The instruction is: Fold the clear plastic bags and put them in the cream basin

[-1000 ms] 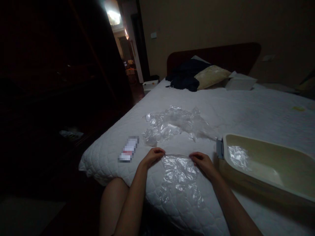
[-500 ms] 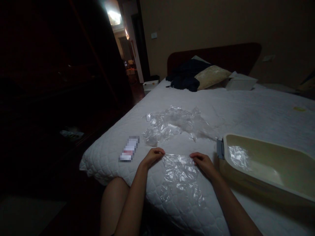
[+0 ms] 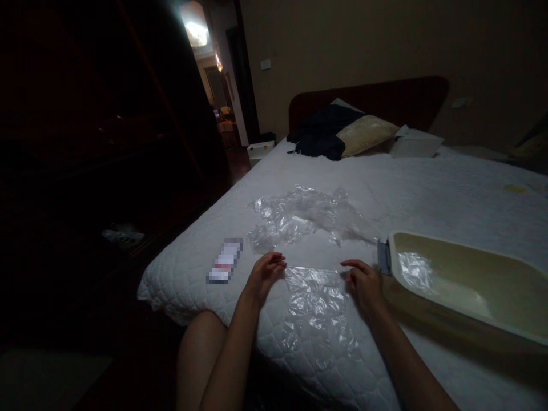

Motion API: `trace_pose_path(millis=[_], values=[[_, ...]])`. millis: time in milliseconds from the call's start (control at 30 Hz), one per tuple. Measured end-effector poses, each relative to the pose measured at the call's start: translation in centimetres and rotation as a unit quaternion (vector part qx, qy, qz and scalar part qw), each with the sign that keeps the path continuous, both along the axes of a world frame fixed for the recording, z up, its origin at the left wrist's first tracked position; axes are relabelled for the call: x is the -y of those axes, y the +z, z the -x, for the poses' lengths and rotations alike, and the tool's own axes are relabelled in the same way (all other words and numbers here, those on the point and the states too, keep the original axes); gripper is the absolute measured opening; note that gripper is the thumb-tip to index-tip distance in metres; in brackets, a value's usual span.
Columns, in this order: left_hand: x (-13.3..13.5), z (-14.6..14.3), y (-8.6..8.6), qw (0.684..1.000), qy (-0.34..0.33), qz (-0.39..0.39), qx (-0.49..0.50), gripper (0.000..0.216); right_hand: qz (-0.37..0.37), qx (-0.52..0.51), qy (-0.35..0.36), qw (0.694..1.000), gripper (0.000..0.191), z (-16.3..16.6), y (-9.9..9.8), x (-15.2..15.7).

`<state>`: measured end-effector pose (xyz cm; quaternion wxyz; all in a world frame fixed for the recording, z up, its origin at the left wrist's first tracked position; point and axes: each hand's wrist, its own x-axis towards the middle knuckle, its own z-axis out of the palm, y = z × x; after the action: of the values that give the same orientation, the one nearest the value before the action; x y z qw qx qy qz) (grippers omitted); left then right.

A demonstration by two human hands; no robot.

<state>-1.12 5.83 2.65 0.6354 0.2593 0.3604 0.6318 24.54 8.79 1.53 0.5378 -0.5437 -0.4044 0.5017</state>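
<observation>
A clear plastic bag (image 3: 317,305) lies flat on the quilted bed cover, wrinkled and shiny, its top edge running between my hands. My left hand (image 3: 265,277) is at the bag's upper left corner, fingers loosely curled and apart, gripping nothing. Just off the upper right corner is my right hand (image 3: 363,285), open with its index finger stretched toward the bag. Beyond them several crumpled clear plastic bags (image 3: 295,214) are spread in a loose heap. To the right stands a cream plastic bin (image 3: 462,325) with a grey latch, and another piece of clear plastic (image 3: 414,273) inside it.
A blurred-out phone-like rectangle (image 3: 225,261) rests on the bed (image 3: 192,274) left of my hands. Near the headboard (image 3: 406,97) are dark clothing (image 3: 321,134), a beige pillow (image 3: 368,134) and a white box (image 3: 417,142). The floor at left is dark.
Both hands have let go of the bag's top corners. The fingers have spread and the right hand has shifted right, while the bag stays flat on the bed.
</observation>
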Motion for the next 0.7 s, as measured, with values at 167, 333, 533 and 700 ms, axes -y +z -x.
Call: trace_pose_path(millis=[167,333,533,700], values=[[0.2,-1.9,3.1,0.991,-0.066,0.096,0.059,0.049,0.074,-0.198,0.103,0.972,0.014,4.5,3.5,0.9],[-0.4,-2.9,1.8,0.979,-0.074,0.184,0.037,0.040,0.192,-0.261,0.162,0.932,0.003,7.0,2.4,0.5],[-0.7,-1.9,-1.1,0.974,-0.089,0.201,0.052,0.039,0.226,-0.254,0.123,0.932,0.008,3.7,0.1,0.0],[-0.5,-1.2,-1.4,0.975,-0.093,0.187,0.069,0.040,0.205,-0.228,0.104,0.946,0.009,0.2,-0.3,-0.3]])
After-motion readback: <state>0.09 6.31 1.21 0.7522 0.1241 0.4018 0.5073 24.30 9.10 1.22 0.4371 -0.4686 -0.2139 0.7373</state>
